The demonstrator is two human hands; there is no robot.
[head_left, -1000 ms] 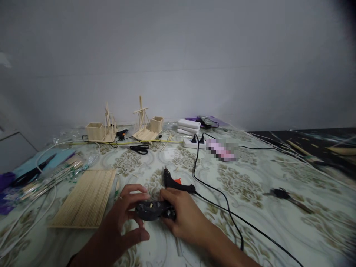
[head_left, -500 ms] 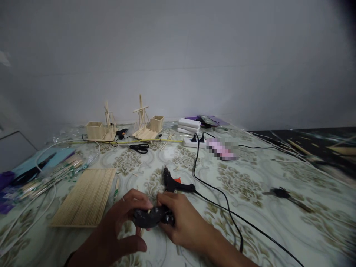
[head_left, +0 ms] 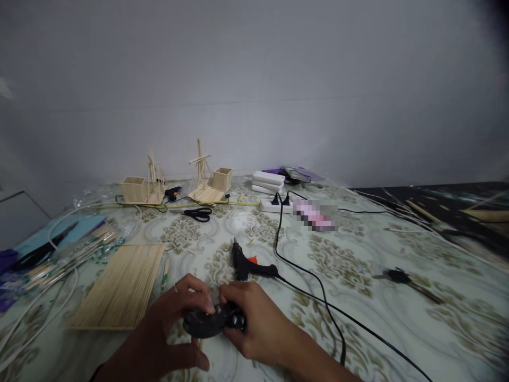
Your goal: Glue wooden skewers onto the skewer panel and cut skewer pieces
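Observation:
My right hand [head_left: 258,318] is closed around a black, rounded hand tool [head_left: 207,322] low in the middle of the view. Its exact kind is hard to make out. My left hand [head_left: 175,323] curls about the tool's other end, fingertips on its top and thumb apart below. A thin wooden stick [head_left: 200,345] shows beneath the tool by the left fingers; most of it is hidden. Just beyond the hands lies a black glue gun [head_left: 248,261] with an orange trigger. A flat panel of wooden sticks [head_left: 119,286] rests to the left.
Black scissors [head_left: 199,214] and two stick-built models with boxes [head_left: 134,190] stand farther back. A power strip [head_left: 270,205] feeds black cables [head_left: 314,273] across the right. Bagged sticks [head_left: 75,257] lie left; a dark tool [head_left: 401,276] lies right.
Both hands and the black tool have shifted slightly left and tilted a little. The stick end that showed above the tool is now out of sight.

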